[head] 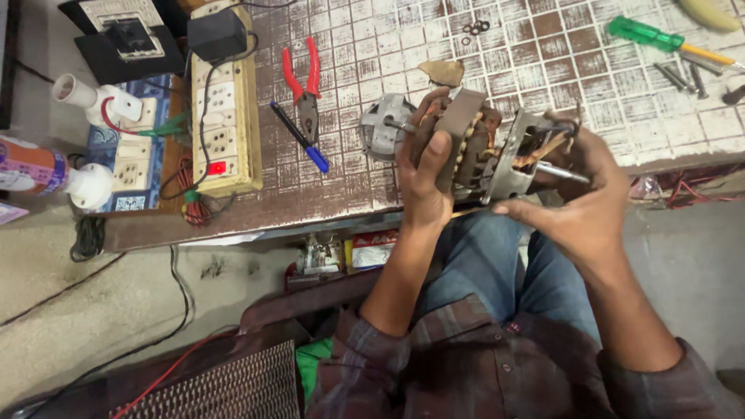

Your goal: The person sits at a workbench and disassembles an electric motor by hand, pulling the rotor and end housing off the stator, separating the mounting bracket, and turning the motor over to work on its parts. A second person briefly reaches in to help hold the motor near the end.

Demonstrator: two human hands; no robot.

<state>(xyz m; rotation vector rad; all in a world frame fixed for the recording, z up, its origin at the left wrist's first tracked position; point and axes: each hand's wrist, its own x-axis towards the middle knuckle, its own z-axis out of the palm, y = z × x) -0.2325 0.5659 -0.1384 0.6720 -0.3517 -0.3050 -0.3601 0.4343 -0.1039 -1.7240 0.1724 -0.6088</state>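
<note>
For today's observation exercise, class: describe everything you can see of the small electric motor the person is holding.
The motor is a small, bare unit of grey metal frames around a brown core with copper-coloured windings. A thin steel shaft sticks out at its right end; a rounded grey end cap sits at its left. It lies roughly sideways, held up over the table edge. The left hand wraps its middle; the right hand cups the shaft end.

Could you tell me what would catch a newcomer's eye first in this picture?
The motor, its copper windings bare, sits at the centre, gripped by the left hand around its middle and the right hand at its shaft end, above the person's lap. On the bench to the left, red pliers lie beside a yellowed socket board with a red light glowing. A green screwdriver lies at the top right.
</note>
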